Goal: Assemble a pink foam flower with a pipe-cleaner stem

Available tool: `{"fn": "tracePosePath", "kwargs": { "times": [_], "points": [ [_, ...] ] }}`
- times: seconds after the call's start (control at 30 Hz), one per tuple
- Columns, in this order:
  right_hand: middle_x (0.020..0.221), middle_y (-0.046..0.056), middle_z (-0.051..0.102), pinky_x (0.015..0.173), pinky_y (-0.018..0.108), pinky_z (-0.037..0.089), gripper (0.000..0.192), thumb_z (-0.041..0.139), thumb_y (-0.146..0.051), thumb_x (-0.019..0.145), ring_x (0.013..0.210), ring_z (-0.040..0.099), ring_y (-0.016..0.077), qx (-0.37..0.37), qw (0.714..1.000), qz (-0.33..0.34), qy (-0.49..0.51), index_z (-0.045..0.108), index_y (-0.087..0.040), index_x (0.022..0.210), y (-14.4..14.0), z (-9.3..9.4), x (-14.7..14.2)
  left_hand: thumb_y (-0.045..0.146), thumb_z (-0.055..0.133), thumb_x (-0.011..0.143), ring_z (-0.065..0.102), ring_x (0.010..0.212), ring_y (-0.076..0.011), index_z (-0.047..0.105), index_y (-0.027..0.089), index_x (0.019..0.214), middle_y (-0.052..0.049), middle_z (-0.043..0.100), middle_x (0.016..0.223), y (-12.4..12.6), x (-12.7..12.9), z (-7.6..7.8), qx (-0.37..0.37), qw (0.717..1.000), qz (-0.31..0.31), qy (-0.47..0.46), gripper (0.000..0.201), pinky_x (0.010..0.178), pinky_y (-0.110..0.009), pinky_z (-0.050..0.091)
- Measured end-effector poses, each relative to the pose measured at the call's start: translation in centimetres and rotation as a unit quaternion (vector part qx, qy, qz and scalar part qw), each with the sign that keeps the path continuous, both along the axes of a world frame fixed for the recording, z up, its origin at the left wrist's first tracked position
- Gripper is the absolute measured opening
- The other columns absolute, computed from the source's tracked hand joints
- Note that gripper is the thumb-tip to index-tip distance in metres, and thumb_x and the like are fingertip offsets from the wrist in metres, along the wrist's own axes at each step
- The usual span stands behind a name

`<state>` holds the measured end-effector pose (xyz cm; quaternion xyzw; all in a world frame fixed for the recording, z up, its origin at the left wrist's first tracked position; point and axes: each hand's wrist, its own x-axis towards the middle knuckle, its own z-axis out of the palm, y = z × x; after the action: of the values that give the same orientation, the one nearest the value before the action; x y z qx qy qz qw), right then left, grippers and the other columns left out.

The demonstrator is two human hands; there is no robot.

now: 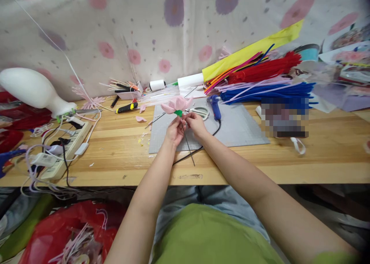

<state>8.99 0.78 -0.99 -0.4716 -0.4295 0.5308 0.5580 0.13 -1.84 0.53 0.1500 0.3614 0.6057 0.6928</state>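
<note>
Left hand (pixel 174 130) clenched on the thin wire stem (pixel 188 150), just under the green wrap (pixel 178 113). Right hand (pixel 195 123) pinching at the same wrap, directly below the pink flower (pixel 177 104). Flower held above the grey mat (pixel 239 129) on the tabletop (pixel 318 160), stem end slanting down toward the body. Scissors (pixel 199 111) and glue gun (pixel 214 107) lying just behind the hands. Probable faults: uneven tension loosening the wrap; tight pinch crushing petals; stem tip snagging the black cord (pixel 196 151) crossing beneath
</note>
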Motion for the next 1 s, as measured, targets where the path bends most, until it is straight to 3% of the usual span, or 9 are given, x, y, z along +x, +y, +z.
{"fn": "tracePosePath", "kwargs": {
  "times": [0.2,0.4,0.6,0.83,1.0],
  "points": [
    [0.058,-0.005,0.049,0.046,0.021,0.030,0.010,0.056,-0.026,0.057,0.049,0.038,0.0059,0.005,1.000,-0.016,-0.012,0.052,-0.017,0.061,0.02,0.14,0.15,0.013,0.053,0.085,0.059,0.052,-0.0032,0.068,0.012,0.091,-0.003,0.070,0.076,0.25,0.10,-0.65,0.029,1.000,0.007,0.007,0.016,0.047,-0.013,0.042],
    [0.057,-0.006,0.047,0.045,0.022,0.030,0.010,0.055,-0.026,0.058,0.049,0.037,0.0064,0.019,0.999,-0.032,-0.016,0.051,-0.017,0.061,0.34,0.02,0.53,0.016,0.058,0.082,0.061,0.059,-0.0050,0.069,0.014,0.097,-0.005,0.071,0.089,0.15,-0.03,-0.76,0.048,0.998,-0.005,0.028,0.018,0.054,-0.016,0.045],
    [0.058,-0.006,0.046,0.045,0.022,0.031,0.012,0.056,-0.027,0.057,0.049,0.038,0.0063,0.026,0.998,-0.056,0.000,0.050,-0.018,0.062,0.48,-0.07,0.64,0.010,0.064,0.075,0.061,0.063,-0.0059,0.070,0.015,0.089,-0.004,0.071,0.089,0.22,-0.15,-0.94,0.089,0.995,-0.022,0.049,0.016,0.056,-0.017,0.045],
    [0.054,-0.006,0.047,0.044,0.021,0.030,0.009,0.056,-0.025,0.057,0.046,0.037,0.0055,0.009,0.999,-0.026,-0.022,0.052,-0.017,0.060,0.43,-0.34,0.64,0.007,0.059,0.078,0.060,0.060,-0.0047,0.070,0.014,0.084,-0.002,0.071,0.082,0.14,-0.20,-0.85,0.097,0.994,-0.018,0.041,0.015,0.054,-0.016,0.044],
    [0.051,-0.006,0.048,0.043,0.018,0.030,0.003,0.052,-0.016,0.057,0.045,0.040,0.0046,-0.063,0.998,0.015,0.013,0.051,-0.017,0.060,0.25,-0.39,0.78,0.009,0.058,0.079,0.063,0.066,-0.0067,0.069,0.014,0.083,-0.004,0.071,0.086,-0.06,-0.16,-0.71,0.084,0.995,-0.035,0.047,0.013,0.064,-0.019,0.048]
  ]
}}
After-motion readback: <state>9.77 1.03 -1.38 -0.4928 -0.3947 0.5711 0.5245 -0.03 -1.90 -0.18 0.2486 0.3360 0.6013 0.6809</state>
